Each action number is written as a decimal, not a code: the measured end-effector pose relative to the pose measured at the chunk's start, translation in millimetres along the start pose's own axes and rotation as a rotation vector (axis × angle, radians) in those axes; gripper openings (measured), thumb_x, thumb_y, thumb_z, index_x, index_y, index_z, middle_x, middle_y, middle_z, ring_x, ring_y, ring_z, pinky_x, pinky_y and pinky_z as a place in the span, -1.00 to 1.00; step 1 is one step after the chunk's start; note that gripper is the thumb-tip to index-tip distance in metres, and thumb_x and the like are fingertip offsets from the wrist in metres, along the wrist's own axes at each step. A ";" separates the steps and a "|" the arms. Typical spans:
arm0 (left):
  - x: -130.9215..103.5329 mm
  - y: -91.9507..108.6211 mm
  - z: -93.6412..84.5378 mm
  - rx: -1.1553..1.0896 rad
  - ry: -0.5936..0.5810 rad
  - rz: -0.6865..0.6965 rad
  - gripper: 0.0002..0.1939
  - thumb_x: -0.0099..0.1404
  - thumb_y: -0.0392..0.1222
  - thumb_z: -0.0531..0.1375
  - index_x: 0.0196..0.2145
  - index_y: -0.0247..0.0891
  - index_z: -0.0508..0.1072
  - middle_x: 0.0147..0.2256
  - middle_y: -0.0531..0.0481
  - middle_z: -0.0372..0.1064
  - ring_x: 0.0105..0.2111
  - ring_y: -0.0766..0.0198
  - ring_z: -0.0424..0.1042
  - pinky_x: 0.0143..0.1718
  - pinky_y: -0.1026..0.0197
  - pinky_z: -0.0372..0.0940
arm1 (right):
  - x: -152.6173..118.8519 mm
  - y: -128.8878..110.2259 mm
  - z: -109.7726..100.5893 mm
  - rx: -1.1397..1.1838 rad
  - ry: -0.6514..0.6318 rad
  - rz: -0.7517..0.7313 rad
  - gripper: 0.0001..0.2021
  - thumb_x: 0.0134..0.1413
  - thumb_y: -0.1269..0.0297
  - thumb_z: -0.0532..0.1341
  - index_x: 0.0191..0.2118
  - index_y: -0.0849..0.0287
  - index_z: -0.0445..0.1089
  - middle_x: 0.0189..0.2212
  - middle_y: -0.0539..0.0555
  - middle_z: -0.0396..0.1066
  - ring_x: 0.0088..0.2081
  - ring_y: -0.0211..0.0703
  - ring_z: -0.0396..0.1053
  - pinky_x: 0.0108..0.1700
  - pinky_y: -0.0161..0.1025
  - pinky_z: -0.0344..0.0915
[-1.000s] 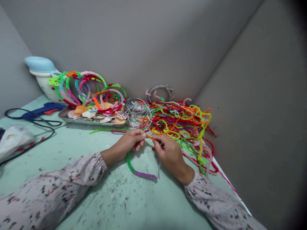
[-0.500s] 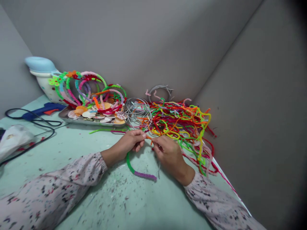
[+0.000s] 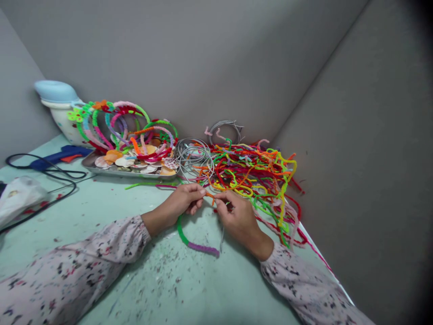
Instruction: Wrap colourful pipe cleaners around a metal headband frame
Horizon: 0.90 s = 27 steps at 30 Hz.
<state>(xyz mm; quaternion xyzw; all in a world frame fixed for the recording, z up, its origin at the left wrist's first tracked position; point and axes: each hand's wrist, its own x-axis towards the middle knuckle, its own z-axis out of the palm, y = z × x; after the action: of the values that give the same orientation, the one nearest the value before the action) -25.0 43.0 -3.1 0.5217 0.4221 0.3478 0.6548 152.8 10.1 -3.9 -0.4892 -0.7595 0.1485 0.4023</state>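
Between my two hands runs a short orange pipe cleaner [image 3: 210, 196], with a small end hanging down. My left hand [image 3: 188, 198] is closed, pinching its left part between thumb and finger. From under that hand a wire wrapped in green and purple fuzz [image 3: 199, 247] curves down and to the right. My right hand [image 3: 238, 219] pinches the orange piece from the right. A thin bare grey wire [image 3: 222, 239] shows below my right hand. The fingertips cover where the orange piece meets the wire.
A metal tray [image 3: 131, 173] holds shells and fuzzy rings. Coiled wire [image 3: 196, 158] and a pile of coloured pipe cleaners [image 3: 253, 171] lie beyond my hands. At the left are a blue glue gun [image 3: 57, 156], its cord, a plastic bag [image 3: 22, 198] and a blue-lidded container [image 3: 62, 113].
My right fingers have shifted slightly around the orange piece, and the bare wire below has moved a little. My left hand keeps its grip.
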 end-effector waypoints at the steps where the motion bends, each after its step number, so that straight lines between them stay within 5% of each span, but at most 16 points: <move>1: 0.0 0.0 0.1 0.004 -0.001 -0.001 -0.77 0.19 -0.05 0.17 -0.39 -0.30 0.34 -0.61 0.16 0.21 -0.74 0.54 0.12 -0.72 0.45 -0.08 | 1.3 -0.6 -0.4 0.077 -0.009 0.073 -0.86 0.11 0.37 0.11 -0.31 0.18 0.42 -0.43 0.03 0.44 -0.43 -0.23 0.35 -0.37 -0.31 0.26; 8: 0.5 -1.4 1.3 0.004 -0.022 -0.010 -0.78 0.16 -0.05 0.19 -0.40 -0.29 0.34 -0.63 0.16 0.21 -0.72 0.52 0.13 -0.70 0.42 -0.05 | 9.6 -0.6 -1.0 0.442 -0.062 0.417 -0.84 0.04 0.24 0.15 -0.47 0.19 0.35 -0.64 -0.07 0.30 -0.58 -0.28 0.25 -0.49 -0.33 0.23; 14: -0.8 1.7 2.9 0.021 -0.022 -0.022 -0.77 0.16 -0.05 0.19 -0.43 -0.29 0.34 -0.64 0.17 0.20 -0.73 0.51 0.12 -0.70 0.41 -0.05 | 12.8 -3.9 -0.7 0.496 -0.093 0.506 -0.88 -0.03 0.26 0.20 -0.44 0.20 0.37 -0.61 -0.07 0.34 -0.60 -0.31 0.26 -0.51 -0.35 0.23; 21: -0.5 -0.3 1.4 0.036 -0.031 -0.004 -0.78 0.17 -0.06 0.17 -0.43 -0.28 0.32 -0.61 0.16 0.21 -0.72 0.52 0.13 -0.69 0.41 -0.06 | 13.5 -3.9 -3.9 0.405 -0.178 0.442 -0.85 0.04 0.28 0.16 -0.36 0.21 0.44 -0.57 -0.03 0.39 -0.56 -0.29 0.30 -0.50 -0.36 0.22; 27: -1.2 0.6 1.1 0.067 -0.036 0.020 -0.76 0.19 -0.04 0.14 -0.46 -0.28 0.30 -0.61 0.15 0.21 -0.72 0.51 0.12 -0.69 0.41 -0.07 | 10.6 -1.8 -7.4 0.084 -0.210 0.158 -0.81 0.15 0.31 0.10 -0.29 0.15 0.47 -0.46 -0.01 0.47 -0.44 -0.24 0.37 -0.37 -0.32 0.24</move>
<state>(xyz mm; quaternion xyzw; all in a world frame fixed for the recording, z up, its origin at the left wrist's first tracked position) -24.5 41.6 -2.1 0.5535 0.4163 0.3305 0.6412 155.1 17.2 6.9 -0.5119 -0.7497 0.2617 0.3278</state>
